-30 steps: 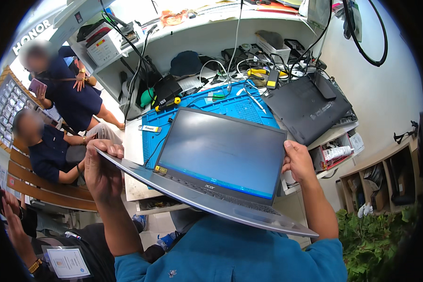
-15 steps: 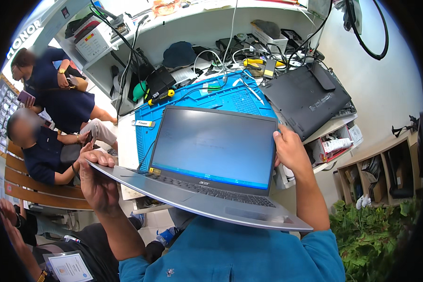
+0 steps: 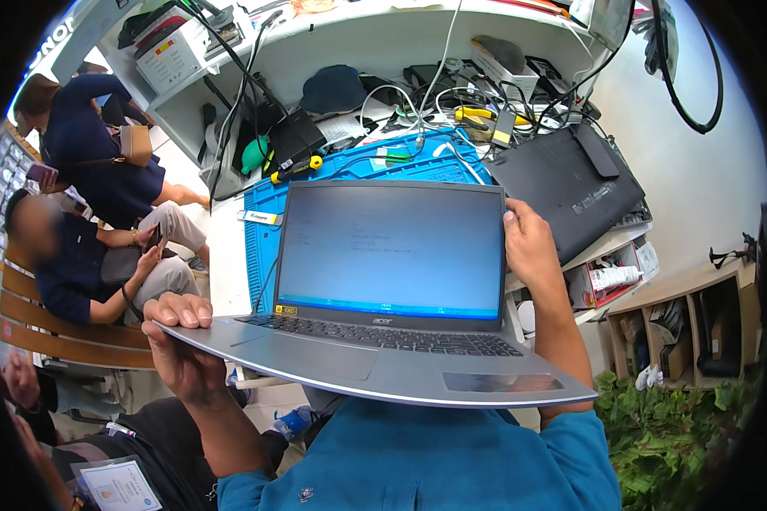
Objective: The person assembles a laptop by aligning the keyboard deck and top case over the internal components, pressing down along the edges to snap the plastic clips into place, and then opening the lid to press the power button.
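Note:
Between my two hands an open grey laptop [image 3: 392, 247] hangs over the front of the workbench, its lit screen showing faint text above a blue bar. My left hand [image 3: 183, 345] is closed on the left front corner of the base, fingers on top and thumb beneath. At the right, my right hand [image 3: 527, 243] grips the edge of the screen; some of its fingers are hidden behind the lid. Behind the laptop lies a blue repair mat [image 3: 260, 247], with a small white-and-yellow stick-like item [image 3: 260, 217] and a yellow-and-black screwdriver [image 3: 298, 169] on it.
A black laptop shell [image 3: 571, 187] lies at the bench's right. Tangled cables, yellow-handled pliers [image 3: 477, 113] and a dark cap [image 3: 332, 89] crowd the back. Two people [image 3: 85, 247] are at the left; another person with a badge [image 3: 119, 484] is close at lower left. Shelves [image 3: 682, 324] stand right.
The laptop's base has levelled and its front edge has swung slightly right, so the screen faces me more squarely. Both hands keep their hold. My view has shifted a little.

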Demonstrator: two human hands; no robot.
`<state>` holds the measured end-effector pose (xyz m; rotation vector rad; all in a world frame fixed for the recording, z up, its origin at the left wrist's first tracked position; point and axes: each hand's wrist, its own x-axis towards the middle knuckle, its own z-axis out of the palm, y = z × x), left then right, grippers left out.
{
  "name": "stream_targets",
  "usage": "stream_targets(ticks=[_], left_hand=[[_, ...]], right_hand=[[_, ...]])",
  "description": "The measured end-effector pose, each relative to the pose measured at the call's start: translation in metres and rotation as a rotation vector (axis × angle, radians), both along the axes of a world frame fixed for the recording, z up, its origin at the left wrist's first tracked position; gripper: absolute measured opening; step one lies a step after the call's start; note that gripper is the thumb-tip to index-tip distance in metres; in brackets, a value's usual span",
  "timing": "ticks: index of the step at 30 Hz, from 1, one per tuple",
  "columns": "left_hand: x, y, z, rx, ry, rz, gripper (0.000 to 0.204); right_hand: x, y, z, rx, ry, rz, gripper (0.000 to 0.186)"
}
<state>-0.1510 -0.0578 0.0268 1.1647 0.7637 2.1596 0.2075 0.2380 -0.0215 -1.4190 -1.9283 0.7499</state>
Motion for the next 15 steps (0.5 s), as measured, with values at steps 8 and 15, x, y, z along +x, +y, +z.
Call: stream_targets(ticks=[8,15], left_hand=[[0.009,0.009,0.000,0.044,0.053,0.071,0.034],[0.009,0.013,-0.010,0.077,0.091,0.097,0.034]], right_hand=[[-0.013,0.035,-0.017,0.007,0.197,-0.009,0.034],[-0.026,0.068,-0.013,0.019,0.246,0.016,0.034]])
